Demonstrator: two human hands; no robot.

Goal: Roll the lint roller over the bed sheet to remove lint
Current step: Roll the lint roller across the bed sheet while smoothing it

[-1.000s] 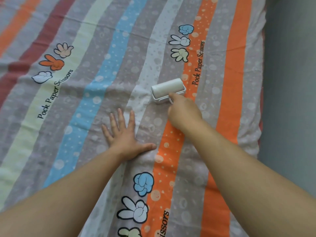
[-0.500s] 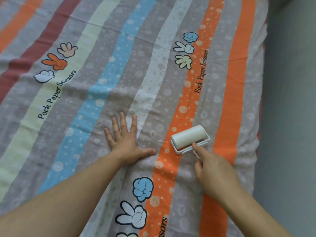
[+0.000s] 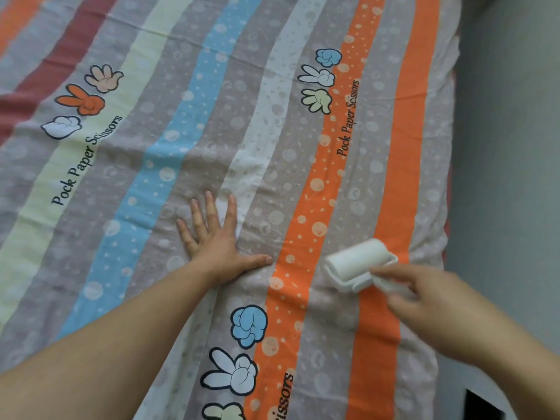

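Note:
A striped bed sheet (image 3: 212, 122) with grey, orange, blue, cream and red bands and printed cartoon hands fills the view. A white lint roller (image 3: 356, 262) lies with its drum on the sheet between two orange stripes at the lower right. My right hand (image 3: 424, 301) grips its white handle just behind the drum, and it is motion-blurred. My left hand (image 3: 215, 237) lies flat on the sheet, palm down with fingers spread, to the left of the roller and apart from it.
The bed's right edge (image 3: 448, 207) runs down the right side, with a grey floor (image 3: 509, 177) beyond it. A dark object (image 3: 481, 407) shows at the bottom right corner.
My right hand has pulled the lint roller toward me and to the right, from the white stripe across the orange stripe. My left hand stays pressed on the sheet.

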